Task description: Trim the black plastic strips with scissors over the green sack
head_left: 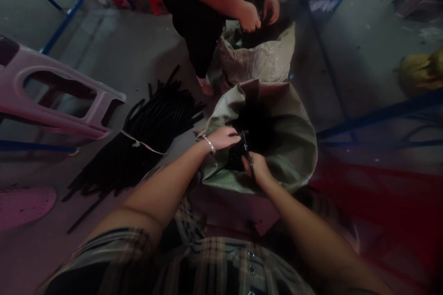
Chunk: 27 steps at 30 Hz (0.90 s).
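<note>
A wide sack [297, 147] stands open in front of me, its inside very dark. Over its near left part, my right hand [258, 168] is closed round a pair of black-handled scissors [249, 166], with one curved handle showing along the fingers. My left hand [223, 139], with a bracelet at the wrist, is bent close beside the scissors' upper end. Its fingers are pinched on a small black piece [241, 137] whose kind is too dark to make out. More black material [258, 122] lies in shadow within the sack.
A tied bundle of long black strips [138, 147] lies on the floor at left, near a pink plastic stool [100, 101]. Opposite me, a person's hands [251, 16] work over a second sack [259, 60]. Blue metal frames [380, 120] stand at the sides.
</note>
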Tool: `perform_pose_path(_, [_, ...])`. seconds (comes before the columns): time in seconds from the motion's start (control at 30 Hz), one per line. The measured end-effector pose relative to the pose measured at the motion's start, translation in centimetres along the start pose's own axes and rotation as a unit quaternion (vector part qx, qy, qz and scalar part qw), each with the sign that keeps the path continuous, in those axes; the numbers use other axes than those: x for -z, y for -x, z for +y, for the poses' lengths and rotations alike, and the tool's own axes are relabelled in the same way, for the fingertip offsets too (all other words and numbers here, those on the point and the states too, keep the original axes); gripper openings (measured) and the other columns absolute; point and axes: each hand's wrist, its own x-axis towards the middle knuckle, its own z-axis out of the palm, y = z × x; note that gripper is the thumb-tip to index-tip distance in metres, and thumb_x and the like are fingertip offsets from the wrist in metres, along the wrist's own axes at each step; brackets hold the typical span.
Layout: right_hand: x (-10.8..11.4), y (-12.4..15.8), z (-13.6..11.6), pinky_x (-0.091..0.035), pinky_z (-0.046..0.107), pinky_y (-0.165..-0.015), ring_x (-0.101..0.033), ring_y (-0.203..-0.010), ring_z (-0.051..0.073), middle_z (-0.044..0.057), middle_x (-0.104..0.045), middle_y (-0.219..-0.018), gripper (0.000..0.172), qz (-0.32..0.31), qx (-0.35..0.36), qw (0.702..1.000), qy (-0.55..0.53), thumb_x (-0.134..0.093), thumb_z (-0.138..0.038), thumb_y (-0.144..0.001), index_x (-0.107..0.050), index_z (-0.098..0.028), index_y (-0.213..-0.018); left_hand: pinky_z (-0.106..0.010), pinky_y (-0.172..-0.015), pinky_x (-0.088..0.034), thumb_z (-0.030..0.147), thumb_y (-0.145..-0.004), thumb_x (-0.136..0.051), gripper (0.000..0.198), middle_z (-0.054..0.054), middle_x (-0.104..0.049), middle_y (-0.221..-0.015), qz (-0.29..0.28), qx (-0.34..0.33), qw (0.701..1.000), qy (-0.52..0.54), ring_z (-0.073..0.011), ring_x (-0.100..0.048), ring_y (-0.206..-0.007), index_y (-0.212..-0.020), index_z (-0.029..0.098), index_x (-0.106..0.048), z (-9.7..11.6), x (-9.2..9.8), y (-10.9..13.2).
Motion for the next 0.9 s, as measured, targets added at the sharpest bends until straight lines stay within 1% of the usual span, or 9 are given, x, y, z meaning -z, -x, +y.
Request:
perform_pose_path(0.07, [-0.11, -0.09, 0.22, -0.028, 0.021, -0.046, -0.041, -0.047, 0.009, -0.001, -0.048, -0.052, 0.027, 0.003, 0.001, 1.0, -0.006, -0.046, -0.039, -0.077, -0.048, -0.018, -0.059, -0.018, -0.044, -0.035, 0.034, -0.076, -0.056, 0.02, 0.003, -0.054, -0.054, -0.006, 0.012, 1.0, 0.012, -0.008, -0.048, -0.045, -0.077, 0.015, -0.061, -0.08, 0.05, -0.02])
perform_pose_path(0.17, [-0.28, -0.11, 0.47, -0.027, 0.021, -0.045, -0.04, -0.047, 0.009, -0.001, -0.047, -0.051, 0.028, 0.005, -0.001, 1.0, -0.012, -0.047, -0.039, -0.076, -0.048, -0.018, -0.058, -0.018, -0.044, -0.034, 0.033, -0.076, -0.056, 0.02, 0.003, -0.052, -0.051, -0.002, 0.014, 1.0, 0.007, -0.008, -0.047, -0.044, -0.074, 0.014, -0.061, -0.28, 0.13, -0.13])
perform_pose_path(0.37, [-0.27, -0.05, 0.32, -0.026, 0.021, -0.044, -0.038, -0.045, 0.009, -0.002, -0.045, -0.048, 0.03, 0.003, -0.012, 1.0, -0.017, -0.047, -0.04, -0.076, -0.048, -0.018, -0.055, -0.018, -0.047, -0.033, 0.034, -0.077, -0.054, 0.022, 0.003, -0.052, -0.052, 0.022, -0.002, 0.999, -0.032, -0.0077, -0.045, -0.048, -0.069, 0.016, -0.062, -0.6, 0.22, -0.43])
perform_pose_path(0.47, [-0.17, -0.18, 0.31, -0.027, 0.021, -0.044, -0.039, -0.045, 0.009, -0.002, -0.045, -0.048, 0.033, 0.011, -0.023, 0.999, -0.027, -0.046, -0.042, -0.077, -0.046, -0.019, -0.054, -0.018, -0.047, -0.033, 0.036, -0.077, -0.054, 0.023, 0.003, -0.052, -0.052, 0.029, 0.005, 0.999, -0.03, -0.0079, -0.046, -0.049, -0.068, 0.016, -0.062, -0.6, 0.26, -0.45])
perform_pose_path(0.6, [-0.12, -0.39, 0.53, -0.029, 0.021, -0.045, -0.044, -0.047, 0.01, 0.0, -0.051, -0.052, 0.033, 0.006, -0.034, 0.999, -0.013, -0.046, -0.045, -0.08, -0.049, -0.019, -0.06, -0.018, -0.045, -0.033, 0.033, -0.077, -0.055, 0.02, 0.003, -0.052, -0.05, 0.022, 0.031, 0.999, 0.026, -0.0078, -0.046, -0.045, -0.07, 0.016, -0.06, -0.43, 0.29, -0.45])
perform_pose_path(0.7, [-0.22, -0.38, 0.6, -0.033, 0.021, -0.048, -0.05, -0.051, 0.011, 0.001, -0.057, -0.058, 0.029, -0.024, -0.011, 0.999, -0.019, -0.045, -0.042, -0.082, -0.052, -0.018, -0.069, -0.018, -0.042, -0.033, 0.027, -0.076, -0.056, 0.013, 0.003, -0.052, -0.051, 0.005, 0.045, 0.996, 0.078, -0.0071, -0.045, -0.042, -0.071, 0.015, -0.058, -0.4, 0.23, -0.61])
perform_pose_path(0.77, [-0.27, -0.3, 0.55, -0.035, 0.021, -0.05, -0.053, -0.054, 0.012, 0.001, -0.059, -0.062, 0.027, -0.042, 0.006, 0.999, -0.017, -0.045, -0.041, -0.083, -0.054, -0.018, -0.073, -0.017, -0.042, -0.034, 0.024, -0.075, -0.057, 0.01, 0.002, -0.055, -0.054, 0.006, 0.047, 0.993, 0.104, -0.0067, -0.047, -0.043, -0.071, 0.015, -0.056, -0.48, 0.12, -0.76])
perform_pose_path(0.9, [-0.23, -0.11, 0.28, -0.036, 0.021, -0.052, -0.054, -0.057, 0.012, 0.001, -0.061, -0.066, 0.024, -0.05, 0.03, 0.998, 0.023, -0.047, -0.041, -0.083, -0.055, -0.019, -0.076, -0.016, -0.044, -0.039, 0.027, -0.078, -0.06, 0.016, -0.001, -0.059, -0.063, 0.01, 0.041, 0.988, 0.147, -0.0062, -0.052, -0.048, -0.072, 0.014, -0.053, -0.53, -0.18, -0.79])
